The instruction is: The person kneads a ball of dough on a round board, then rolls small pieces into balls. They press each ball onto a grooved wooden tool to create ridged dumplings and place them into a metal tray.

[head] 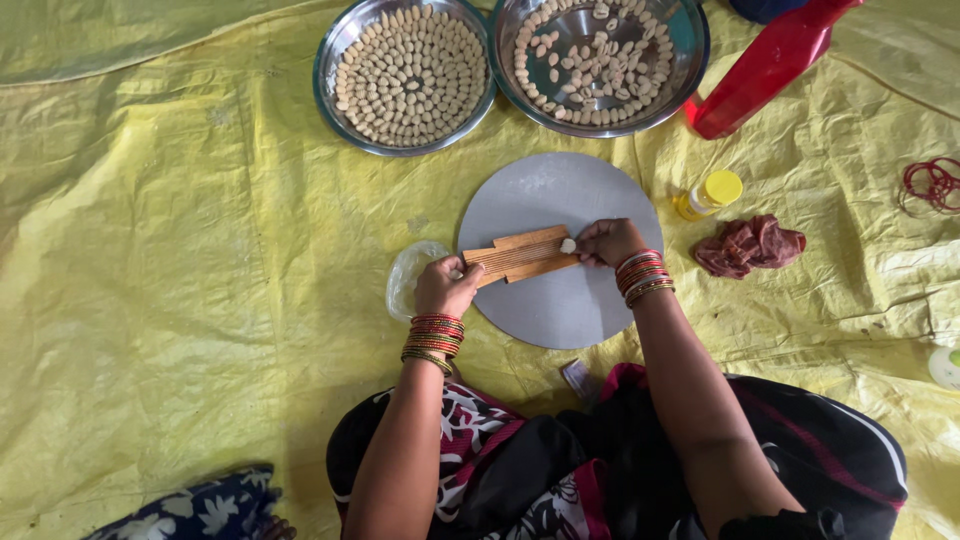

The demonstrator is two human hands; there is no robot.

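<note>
Head view showed me, at frame centre, the left hand [446, 285] gripping the near end of a ridged wooden board [520, 254] lying on a round grey plate [560, 310], while the right hand [608, 242] pinched a small dough piece [568, 245] against the ridges. I judged that steady downward thumb pressure along the grooves, with the board held firm, mattered most. Two steel bowls [330, 60] of shaped pieces sat at the upper middle of the frame.

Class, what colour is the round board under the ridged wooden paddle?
Grey round board, clearest in the head view.
</note>
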